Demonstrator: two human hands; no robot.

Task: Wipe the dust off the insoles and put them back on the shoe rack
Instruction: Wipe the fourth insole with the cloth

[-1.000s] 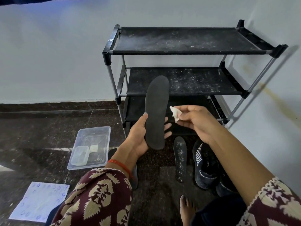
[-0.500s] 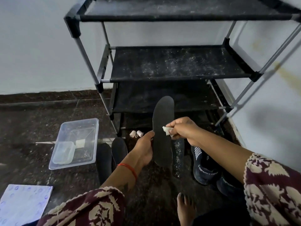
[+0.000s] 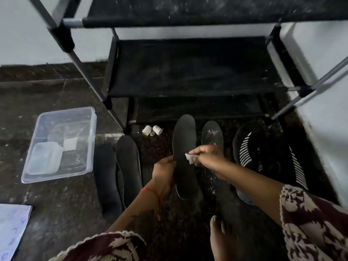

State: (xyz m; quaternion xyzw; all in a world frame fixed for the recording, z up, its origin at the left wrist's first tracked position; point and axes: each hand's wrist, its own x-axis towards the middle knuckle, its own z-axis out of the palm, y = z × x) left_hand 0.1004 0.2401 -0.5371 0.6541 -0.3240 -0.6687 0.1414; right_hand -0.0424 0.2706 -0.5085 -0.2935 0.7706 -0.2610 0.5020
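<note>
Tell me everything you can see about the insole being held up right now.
The held insole is long, flat and dark grey-black, foam-like, with a rounded toe end pointing up toward the shoe rack. Its surface looks mostly dust-free. The left hand grips its left edge near the middle, while the right hand presses a small white wipe against its right side.

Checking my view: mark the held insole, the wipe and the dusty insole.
held insole [image 3: 184, 140], head view, upper half of its face.
wipe [image 3: 189, 158], head view, white wad's exposed end.
dusty insole [image 3: 212, 135], head view, speckled toe area.
</note>
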